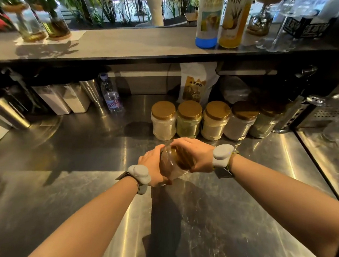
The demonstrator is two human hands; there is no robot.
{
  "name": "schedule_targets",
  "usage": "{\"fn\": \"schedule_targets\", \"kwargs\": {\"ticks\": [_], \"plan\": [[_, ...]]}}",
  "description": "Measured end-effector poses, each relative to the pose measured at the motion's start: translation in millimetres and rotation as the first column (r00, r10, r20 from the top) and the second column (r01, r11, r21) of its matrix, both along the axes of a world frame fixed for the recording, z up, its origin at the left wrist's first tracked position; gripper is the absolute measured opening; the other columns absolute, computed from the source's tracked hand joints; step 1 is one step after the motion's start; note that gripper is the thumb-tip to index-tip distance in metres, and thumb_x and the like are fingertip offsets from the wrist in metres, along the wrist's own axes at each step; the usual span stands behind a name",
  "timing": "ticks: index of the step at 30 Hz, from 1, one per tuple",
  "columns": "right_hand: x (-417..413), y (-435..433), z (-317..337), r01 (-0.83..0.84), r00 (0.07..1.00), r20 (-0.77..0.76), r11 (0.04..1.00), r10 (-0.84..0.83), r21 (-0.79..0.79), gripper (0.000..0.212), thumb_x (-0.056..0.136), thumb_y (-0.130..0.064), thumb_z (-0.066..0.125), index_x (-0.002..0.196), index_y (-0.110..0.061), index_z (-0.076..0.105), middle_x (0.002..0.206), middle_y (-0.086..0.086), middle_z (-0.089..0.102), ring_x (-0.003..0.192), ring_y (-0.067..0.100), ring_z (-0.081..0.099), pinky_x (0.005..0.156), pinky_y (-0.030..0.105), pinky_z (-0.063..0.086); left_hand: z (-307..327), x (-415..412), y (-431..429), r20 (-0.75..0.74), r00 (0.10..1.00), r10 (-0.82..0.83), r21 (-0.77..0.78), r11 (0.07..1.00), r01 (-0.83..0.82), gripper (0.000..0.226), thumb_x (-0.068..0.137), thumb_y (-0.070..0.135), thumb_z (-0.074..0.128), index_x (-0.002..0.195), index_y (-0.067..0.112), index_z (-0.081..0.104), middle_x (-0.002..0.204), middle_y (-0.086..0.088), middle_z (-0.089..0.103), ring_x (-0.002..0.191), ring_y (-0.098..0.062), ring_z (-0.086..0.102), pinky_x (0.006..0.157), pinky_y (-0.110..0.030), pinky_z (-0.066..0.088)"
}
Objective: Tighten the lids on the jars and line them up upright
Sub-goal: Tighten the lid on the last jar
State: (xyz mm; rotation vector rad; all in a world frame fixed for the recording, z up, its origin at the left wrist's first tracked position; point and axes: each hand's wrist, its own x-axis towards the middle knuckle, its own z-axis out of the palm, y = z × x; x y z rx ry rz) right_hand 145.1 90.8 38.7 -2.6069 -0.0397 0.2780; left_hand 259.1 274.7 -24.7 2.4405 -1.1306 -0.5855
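I hold a clear jar (170,165) with a gold lid (181,155) tilted above the steel counter (86,154). My left hand (152,165) grips the jar's body from the left. My right hand (196,154) wraps round its lid from the right. Behind them several gold-lidded jars stand upright in a row: the leftmost (163,120), then a greenish one (189,120), a cream one (216,121) and more (242,121) running right into shadow. All hold pale powders.
A water bottle (111,94), white canisters (62,99) and steel cups (91,91) stand at the back left. A powder bag (196,84) leans behind the jars. A perforated steel holder (296,113) and drip tray (332,113) sit at the right. Syrup bottles (210,15) stand on the upper shelf.
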Motion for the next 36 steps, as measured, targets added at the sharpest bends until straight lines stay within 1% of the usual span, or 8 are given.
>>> {"fn": "schedule_targets", "kwargs": {"ticks": [9,14,17,21,24,27,32,36], "plan": [[-4.1,-10.1,-1.6,0.099,0.966,-0.233,0.992,-0.113,-0.073,0.107,0.072,-0.066,0.068,0.153,-0.027,0.010,0.152,0.002,0.035,0.136,0.025,0.039,0.104,0.037,0.041,9.4,-6.1,-4.3,-0.163,0.987,-0.015,0.053,0.998,0.024,0.101,0.045,0.042,0.088,0.124,0.040,0.024,0.110,0.007,0.054,0.101,-0.021,0.057,0.086,-0.041,0.056],[-8.2,-11.4,-12.4,0.232,0.921,-0.316,0.972,-0.230,-0.032,0.101,0.071,-0.080,0.053,0.149,-0.027,0.018,0.144,0.003,0.047,0.122,0.024,0.053,0.082,0.027,0.049,9.6,-9.1,-5.0,-0.127,0.990,-0.063,0.013,0.998,0.065,0.095,0.049,0.033,0.090,0.124,0.036,0.033,0.111,0.008,0.055,0.101,-0.016,0.058,0.088,-0.036,0.055],[-12.6,-11.1,-13.7,0.254,0.933,-0.274,0.967,-0.235,0.036,0.106,0.067,-0.081,0.056,0.149,-0.038,0.004,0.151,0.004,0.038,0.132,0.028,0.046,0.094,0.036,0.049,11.2,-9.8,-8.3,-0.069,0.993,-0.096,0.038,0.994,0.099,0.092,0.051,0.032,0.090,0.126,0.032,0.038,0.112,0.007,0.056,0.100,-0.017,0.059,0.088,-0.036,0.056],[-19.3,-11.1,-6.5,0.092,0.989,-0.119,0.993,-0.082,0.080,0.123,0.058,-0.060,0.083,0.145,-0.049,-0.003,0.158,-0.005,0.019,0.143,0.024,0.026,0.109,0.045,0.038,10.3,-7.3,-9.1,-0.048,0.994,-0.094,0.076,0.992,0.097,0.095,0.048,0.036,0.089,0.126,0.031,0.036,0.112,0.007,0.055,0.099,-0.017,0.058,0.086,-0.036,0.056],[-20.8,-8.3,-8.0,0.046,0.997,-0.055,0.999,-0.045,0.027,0.121,0.061,-0.030,0.089,0.143,-0.051,0.003,0.152,-0.006,0.027,0.140,0.024,0.033,0.104,0.044,0.046,8.0,-6.5,-5.8,-0.064,0.995,-0.072,0.068,0.995,0.076,0.096,0.047,0.042,0.088,0.125,0.036,0.033,0.111,0.009,0.053,0.099,-0.017,0.058,0.086,-0.035,0.056],[-20.4,-10.2,-11.1,0.034,0.999,-0.015,0.999,-0.033,0.033,0.107,0.065,-0.026,0.087,0.140,-0.048,0.014,0.145,-0.007,0.036,0.134,0.022,0.040,0.099,0.039,0.050,7.5,-7.0,-5.0,-0.067,0.995,-0.072,0.067,0.995,0.076,0.096,0.047,0.042,0.087,0.126,0.036,0.033,0.108,0.011,0.053,0.097,-0.016,0.058,0.085,-0.032,0.056],[-19.0,-16.3,-14.8,0.093,0.988,-0.129,0.995,-0.088,0.036,0.088,0.069,-0.058,0.075,0.135,-0.046,0.018,0.141,-0.003,0.044,0.126,0.021,0.048,0.090,0.030,0.049,10.0,-8.7,-6.6,-0.034,0.994,-0.101,0.097,0.990,0.104,0.088,0.051,0.035,0.089,0.124,0.033,0.039,0.106,0.008,0.057,0.095,-0.018,0.061,0.084,-0.034,0.057],[-18.1,-16.9,-19.6,0.162,0.957,-0.243,0.987,-0.161,-0.016,0.092,0.068,-0.081,0.054,0.141,-0.036,0.021,0.141,0.000,0.050,0.121,0.023,0.054,0.080,0.024,0.046,11.8,-10.4,-7.1,-0.051,0.994,-0.093,0.077,0.992,0.097,0.088,0.051,0.030,0.090,0.123,0.033,0.039,0.107,0.008,0.056,0.097,-0.017,0.060,0.085,-0.035,0.057]]}}
